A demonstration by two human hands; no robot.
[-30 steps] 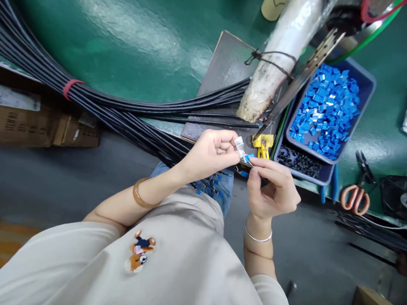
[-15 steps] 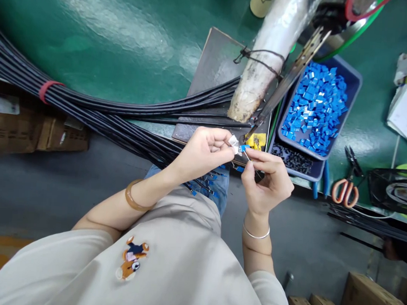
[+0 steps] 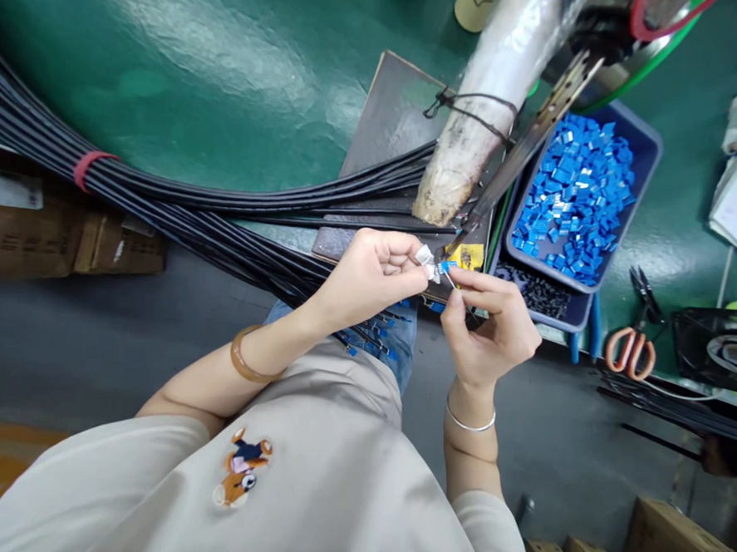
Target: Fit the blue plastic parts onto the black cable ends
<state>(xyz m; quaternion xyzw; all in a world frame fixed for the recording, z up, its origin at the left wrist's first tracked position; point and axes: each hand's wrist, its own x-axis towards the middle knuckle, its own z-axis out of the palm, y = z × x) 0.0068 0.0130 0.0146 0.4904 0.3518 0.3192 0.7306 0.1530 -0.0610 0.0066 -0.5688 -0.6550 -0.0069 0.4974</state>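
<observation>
Far left of the left grip, below counter level: cardboard boxes [image 3: 27,234], printed. Above them, a thick bundle of black cables [image 3: 180,183] coming in from the left edge, a red band [image 3: 86,169] around it. Bundle splits right of the band: one branch runs beyond the left grip onto a dark board [image 3: 394,111] on the green counter [image 3: 212,66]; the other passes behind the left wrist, its ends, several blue-tipped, just below the grip, over the wearer's knees.

Left grip [image 3: 378,272]: thumb and fingers pinched on a crumpled white piece [image 3: 425,259]. Blue connector [image 3: 446,267] just right of that piece, between the two grips, at the right fingertips; whether they touch it, cannot tell. Beyond it, a plastic-wrapped roll [image 3: 472,107] slants down, and a yellow piece [image 3: 471,255] lies near.

Right grip [image 3: 491,321]: thumb and forefinger closed on a thin pale strand [image 3: 451,278] reaching up to the connector. Upper right of this grip, a bin [image 3: 648,160] heaped with blue connectors [image 3: 577,193]; under its near edge, a tray [image 3: 576,320] of small black parts [image 3: 539,293]. Farther right, orange-handled scissors [image 3: 631,352].
</observation>
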